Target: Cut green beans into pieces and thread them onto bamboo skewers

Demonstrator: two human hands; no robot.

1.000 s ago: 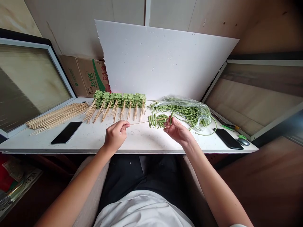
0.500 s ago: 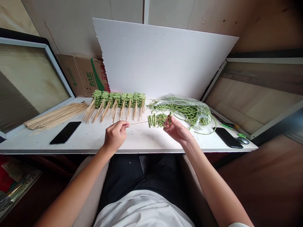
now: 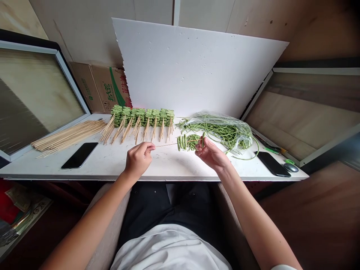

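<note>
My left hand (image 3: pixel 139 156) pinches the near end of a thin wooden skewer (image 3: pixel 165 144), which runs to the right across the table. Several short green bean pieces (image 3: pixel 182 142) are threaded side by side on it. At the skewer's far end, my right hand (image 3: pixel 212 153) is closed on another bean piece (image 3: pixel 203 140), held upright between thumb and fingers. Whether the skewer's tip has gone into that piece I cannot tell. Behind the threaded pieces lies a small pile of cut beans (image 3: pixel 193 141).
Rows of finished bean skewers (image 3: pixel 146 117) stand stacked at the back. Bare skewers (image 3: pixel 67 135) and a phone (image 3: pixel 80 155) lie left. To the right are long beans in a plastic bag (image 3: pixel 225 129), another phone (image 3: pixel 272 164) and a grey mouse-shaped object (image 3: pixel 291 167). A white board (image 3: pixel 197 67) leans behind.
The camera view has shifted slightly. Both hands keep nearly the same pose, with the skewer and the bean piece held as before.
</note>
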